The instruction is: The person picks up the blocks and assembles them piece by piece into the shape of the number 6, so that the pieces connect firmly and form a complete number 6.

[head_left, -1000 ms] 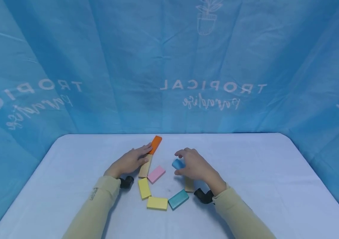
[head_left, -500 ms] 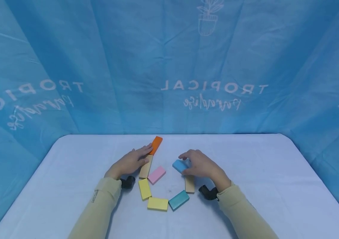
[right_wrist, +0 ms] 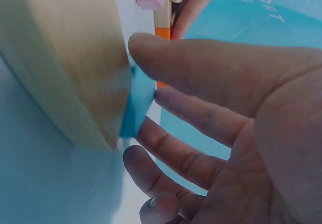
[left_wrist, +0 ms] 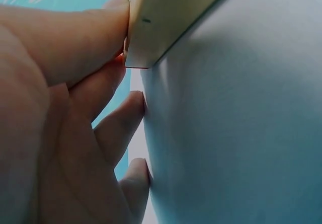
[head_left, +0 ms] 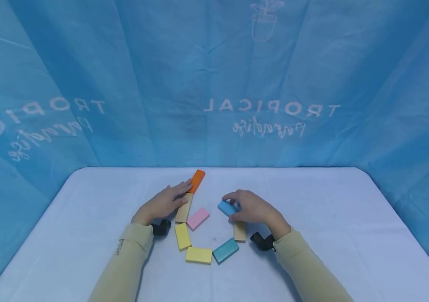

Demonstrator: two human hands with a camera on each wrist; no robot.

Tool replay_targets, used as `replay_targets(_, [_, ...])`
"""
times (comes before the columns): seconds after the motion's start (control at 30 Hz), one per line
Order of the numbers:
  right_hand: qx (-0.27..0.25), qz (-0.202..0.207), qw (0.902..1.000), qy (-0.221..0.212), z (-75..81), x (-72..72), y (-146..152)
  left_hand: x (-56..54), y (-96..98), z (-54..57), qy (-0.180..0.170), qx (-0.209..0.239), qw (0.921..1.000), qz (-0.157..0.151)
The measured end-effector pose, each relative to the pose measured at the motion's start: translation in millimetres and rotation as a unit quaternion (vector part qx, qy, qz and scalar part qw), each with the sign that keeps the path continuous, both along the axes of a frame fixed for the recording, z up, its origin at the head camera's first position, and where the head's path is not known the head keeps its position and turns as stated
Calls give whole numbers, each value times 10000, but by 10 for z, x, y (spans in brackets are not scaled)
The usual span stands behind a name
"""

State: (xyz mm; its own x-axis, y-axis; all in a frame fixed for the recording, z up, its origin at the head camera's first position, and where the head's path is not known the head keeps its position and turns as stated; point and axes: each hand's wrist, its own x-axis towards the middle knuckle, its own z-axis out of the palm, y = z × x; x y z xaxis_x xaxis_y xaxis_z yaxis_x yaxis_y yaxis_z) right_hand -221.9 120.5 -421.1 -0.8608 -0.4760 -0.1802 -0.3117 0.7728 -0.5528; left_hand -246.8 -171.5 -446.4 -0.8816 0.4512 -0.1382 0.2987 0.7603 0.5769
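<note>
My left hand [head_left: 161,204] lies with fingers stretched over the left plain wooden block [head_left: 183,210]; its thumb touches that block and its fingertips reach the orange block [head_left: 198,180]. In the left wrist view the thumb presses at an edge of the wooden block [left_wrist: 173,17]. On the other side, my right hand [head_left: 254,208] holds the light blue block [head_left: 226,208] between thumb and fingers. This blue block [right_wrist: 140,100] sits at the far end of the right wooden block [right_wrist: 75,58]; whether they touch, I cannot tell.
Two yellow blocks [head_left: 199,255] and a teal block [head_left: 226,251] continue the curved row at the near side. Inside the curve lies a pink block [head_left: 198,219]. A blue printed curtain [head_left: 169,105] hangs behind the white table [head_left: 312,218].
My right hand has shifted slightly to the right, and more of the blue block and the right wooden block shows. My left hand stays in place.
</note>
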Motion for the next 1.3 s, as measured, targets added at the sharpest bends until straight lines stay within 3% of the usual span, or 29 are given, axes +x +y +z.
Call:
replay_targets(0.7, [224, -91, 9992, -318, -58, -27, -113, 8, -10, -38, -97, 176, 9998, 46])
replay_targets(1.3, [50, 277, 9996, 0, -77, 15, -177, -4, -2, -29, -44, 96, 9999, 51])
